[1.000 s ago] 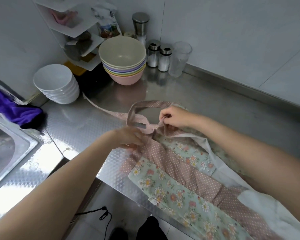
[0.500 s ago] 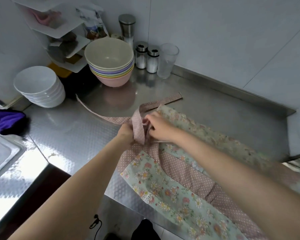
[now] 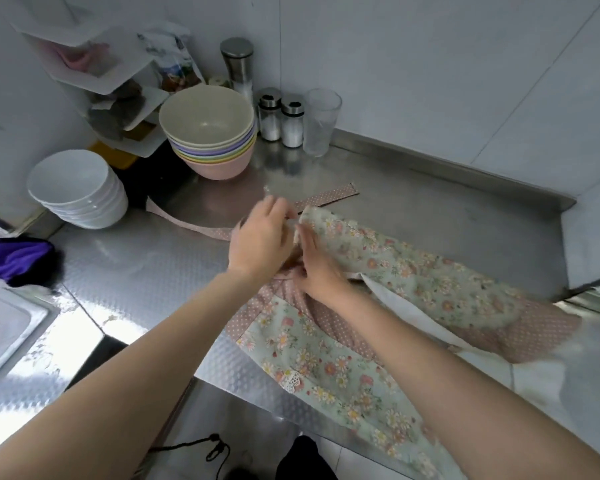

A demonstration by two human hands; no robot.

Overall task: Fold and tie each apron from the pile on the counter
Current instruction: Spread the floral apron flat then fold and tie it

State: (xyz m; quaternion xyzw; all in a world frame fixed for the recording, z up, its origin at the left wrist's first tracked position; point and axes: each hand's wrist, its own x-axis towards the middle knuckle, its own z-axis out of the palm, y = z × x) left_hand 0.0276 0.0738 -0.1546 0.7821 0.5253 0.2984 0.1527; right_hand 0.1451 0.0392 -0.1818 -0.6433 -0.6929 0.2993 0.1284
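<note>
The floral apron is laid on the table, its top edge pinched by left hand and right hand; edges should be aligned squarely before creasing.

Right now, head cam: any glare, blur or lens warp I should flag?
Head view: strong glare on the steel counter near the sink; left hand motion-blurred at the fingers, right hand sharper; wide-angle warp bends the wall lines and counter edge; the apron pattern stays readable, softening toward the right edge.
</note>
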